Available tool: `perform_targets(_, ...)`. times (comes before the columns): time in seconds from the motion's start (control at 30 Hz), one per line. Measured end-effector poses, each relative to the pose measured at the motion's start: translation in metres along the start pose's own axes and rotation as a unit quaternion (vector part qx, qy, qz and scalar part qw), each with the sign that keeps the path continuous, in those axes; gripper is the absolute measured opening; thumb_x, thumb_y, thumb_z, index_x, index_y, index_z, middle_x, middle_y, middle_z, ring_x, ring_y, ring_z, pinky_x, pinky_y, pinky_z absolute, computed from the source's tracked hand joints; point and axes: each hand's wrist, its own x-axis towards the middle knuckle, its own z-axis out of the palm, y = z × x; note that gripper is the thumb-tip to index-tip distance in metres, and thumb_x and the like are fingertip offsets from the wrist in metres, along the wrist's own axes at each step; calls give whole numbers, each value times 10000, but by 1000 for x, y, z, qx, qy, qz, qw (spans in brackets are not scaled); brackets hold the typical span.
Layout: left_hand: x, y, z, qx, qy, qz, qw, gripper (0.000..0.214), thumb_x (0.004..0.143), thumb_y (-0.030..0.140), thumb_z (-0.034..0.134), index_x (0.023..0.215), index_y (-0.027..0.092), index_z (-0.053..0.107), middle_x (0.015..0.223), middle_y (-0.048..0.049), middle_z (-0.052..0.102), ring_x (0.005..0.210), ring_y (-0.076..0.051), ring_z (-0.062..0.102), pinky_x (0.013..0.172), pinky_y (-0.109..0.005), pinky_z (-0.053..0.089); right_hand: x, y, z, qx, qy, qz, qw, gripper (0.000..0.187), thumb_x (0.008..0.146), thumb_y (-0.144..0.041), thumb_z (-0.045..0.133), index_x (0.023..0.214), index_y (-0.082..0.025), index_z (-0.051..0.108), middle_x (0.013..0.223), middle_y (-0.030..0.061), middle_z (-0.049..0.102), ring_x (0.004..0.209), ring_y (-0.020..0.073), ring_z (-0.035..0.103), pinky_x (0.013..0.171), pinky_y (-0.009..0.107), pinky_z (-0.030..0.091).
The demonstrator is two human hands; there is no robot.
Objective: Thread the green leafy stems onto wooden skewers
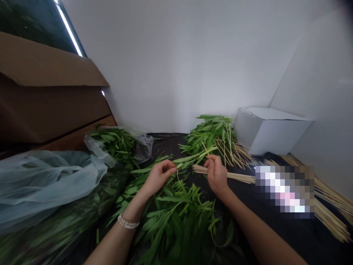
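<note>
My left hand (161,173), with a beaded bracelet at the wrist, pinches the near end of a long leafy green stalk (193,158). The stalk slants up to the right between my hands. My right hand (217,175) is closed on a thin bamboo skewer (204,146), whose tip sticks up past the fingers at the stalk. I cannot tell whether it pierces the stalk. Below my hands spreads a heap of loose leafy greens (176,217). A bundle of bare bamboo skewers (239,177) lies beside my right hand.
Behind my right hand is a pile of greens on skewers (211,132). More skewers (331,221) lie at far right, near a white box (275,129) and a blurred-out patch. At left are a bag of greens (116,145), a translucent plastic sheet (49,187) and a cardboard box (52,103).
</note>
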Motion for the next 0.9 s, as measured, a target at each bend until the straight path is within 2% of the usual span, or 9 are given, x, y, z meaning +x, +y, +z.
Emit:
perform_targets(0.1,5,0,-5,-100,105,-36,989,288,689,423,747,753,177,613,743,-37,712,642,-137,583,639,-234,423,-1,-1,0,6,5,-3,1000,221,965,-278,323,1055,-196,508,716,-5,630,624,148,601,641,260,435)
perform_targets(0.2,7,0,-10,-202,149,-76,965,348,698,458,736,807,189,544,907,-74,742,756,-147,646,707,-249,458,-2,-2,0,13,13,-9,1000,221,963,-277,323,1066,-195,501,707,-6,624,618,150,600,636,264,444)
perform_targets(0.27,7,0,-11,-259,143,-104,949,380,677,460,755,816,197,519,962,-77,739,831,-159,670,752,-267,480,-3,-3,0,16,14,-16,1000,226,963,-271,321,1083,-191,495,703,-7,621,608,147,599,628,261,451)
perform_targets(0.33,6,1,-11,-292,131,-124,939,405,645,449,786,818,202,515,913,-59,744,829,-158,680,759,-270,493,-4,-3,0,10,4,-35,999,235,963,-262,320,1094,-186,500,706,-4,625,603,145,603,624,260,461)
perform_targets(0.47,6,2,-9,-310,131,-137,932,409,596,387,841,830,200,562,761,-10,732,754,-142,685,700,-235,496,-8,-7,4,-20,-49,-130,990,250,963,-229,337,1086,-179,549,807,43,674,693,153,647,674,262,491)
perform_targets(0.6,5,2,-6,-316,125,-140,930,506,582,346,859,1023,198,660,808,-34,750,787,-155,693,708,-230,496,-14,-10,11,-48,-102,-215,970,294,955,-157,339,1107,-155,590,875,79,688,799,169,662,727,271,512)
perform_targets(0.8,3,0,-1,-280,91,-145,945,408,626,357,833,978,174,741,992,-93,747,807,-159,690,670,-207,489,-18,-9,15,-74,-121,-225,964,333,937,-118,356,1157,-145,604,918,98,695,898,187,660,820,302,528)
perform_targets(0.9,2,1,0,-260,86,-145,951,379,630,358,829,954,176,755,985,-97,749,784,-161,686,658,-211,488,-17,-9,15,-80,-125,-227,962,331,929,-107,370,1152,-134,613,917,103,693,898,189,662,827,297,529)
